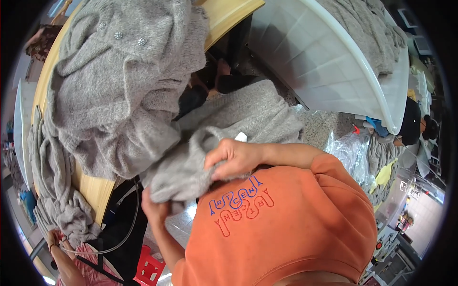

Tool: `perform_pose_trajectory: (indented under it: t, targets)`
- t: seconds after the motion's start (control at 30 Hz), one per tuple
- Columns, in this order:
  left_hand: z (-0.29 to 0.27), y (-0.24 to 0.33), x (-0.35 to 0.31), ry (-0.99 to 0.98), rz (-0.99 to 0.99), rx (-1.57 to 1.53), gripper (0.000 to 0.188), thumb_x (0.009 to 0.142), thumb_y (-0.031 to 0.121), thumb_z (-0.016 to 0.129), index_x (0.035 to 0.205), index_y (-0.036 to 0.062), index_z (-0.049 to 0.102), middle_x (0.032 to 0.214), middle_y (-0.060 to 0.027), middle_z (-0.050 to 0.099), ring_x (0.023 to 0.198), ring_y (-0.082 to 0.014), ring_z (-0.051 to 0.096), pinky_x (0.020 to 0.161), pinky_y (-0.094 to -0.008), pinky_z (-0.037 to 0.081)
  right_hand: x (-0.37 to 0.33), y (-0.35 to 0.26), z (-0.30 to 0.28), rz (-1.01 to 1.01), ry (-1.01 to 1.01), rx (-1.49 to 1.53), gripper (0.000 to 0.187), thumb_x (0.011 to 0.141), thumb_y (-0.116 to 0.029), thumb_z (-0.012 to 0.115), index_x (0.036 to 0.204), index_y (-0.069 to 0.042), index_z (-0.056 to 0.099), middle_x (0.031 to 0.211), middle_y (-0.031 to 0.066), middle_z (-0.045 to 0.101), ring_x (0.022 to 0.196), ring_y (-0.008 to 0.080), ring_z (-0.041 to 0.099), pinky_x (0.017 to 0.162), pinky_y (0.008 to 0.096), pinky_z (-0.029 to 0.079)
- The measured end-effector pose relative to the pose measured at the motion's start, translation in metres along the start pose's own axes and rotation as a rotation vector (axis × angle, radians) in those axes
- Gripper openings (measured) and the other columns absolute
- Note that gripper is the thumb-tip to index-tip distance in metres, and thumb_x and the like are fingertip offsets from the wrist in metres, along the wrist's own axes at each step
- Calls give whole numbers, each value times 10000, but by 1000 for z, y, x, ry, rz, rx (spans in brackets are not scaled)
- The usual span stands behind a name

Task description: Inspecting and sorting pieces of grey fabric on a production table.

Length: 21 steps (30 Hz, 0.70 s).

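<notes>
Grey fuzzy knitwear, a single soft garment (pixel 257 107), lies stretched across the person's lap, off the counter and beyond its near edge. The right hand's (pixel 234 158) grip is clenched on a fold of the knit, close to a small white tag (pixel 241 137). The left hand (pixel 155 207) grasps the bunched left end, some fingers hidden by cloth. On the pale wooden counter (pixel 234 14), a heaped pile of grey knits with sparkly round buttons (pixel 124 86) spills over the near edge. Near the counter's right edge stands a translucent white plastic bin (pixel 310 66), more grey knitwear (pixel 367 33) inside.
</notes>
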<state>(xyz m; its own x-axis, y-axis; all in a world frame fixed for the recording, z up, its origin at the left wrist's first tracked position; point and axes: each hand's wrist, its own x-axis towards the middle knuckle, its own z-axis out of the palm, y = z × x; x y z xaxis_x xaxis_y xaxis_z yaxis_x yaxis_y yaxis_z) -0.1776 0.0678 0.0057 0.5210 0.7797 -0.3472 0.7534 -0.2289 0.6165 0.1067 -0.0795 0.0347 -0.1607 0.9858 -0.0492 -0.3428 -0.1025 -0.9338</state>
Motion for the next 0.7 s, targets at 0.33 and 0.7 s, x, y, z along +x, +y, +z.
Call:
perform_pose_trajectory:
  t: [0.33, 0.7]
  targets:
    - [75, 144, 40, -335, 393, -575, 322, 679, 93, 664, 967, -20, 576, 864, -87, 612, 764, -143, 555, 672, -259, 436, -15, 6, -28, 54, 344, -87, 104, 766, -31, 582, 839, 34, 619, 748, 13, 597, 709, 47, 514, 637, 207, 411]
    - [93, 151, 44, -579, 81, -869, 73, 730, -15, 591, 802, -12, 606, 677, 16, 575, 601, -31, 475, 529, -181, 388, -12, 23, -28, 26, 491, 0, 91, 762, -63, 559, 771, 17, 600, 681, -4, 575, 651, 33, 481, 577, 209, 394]
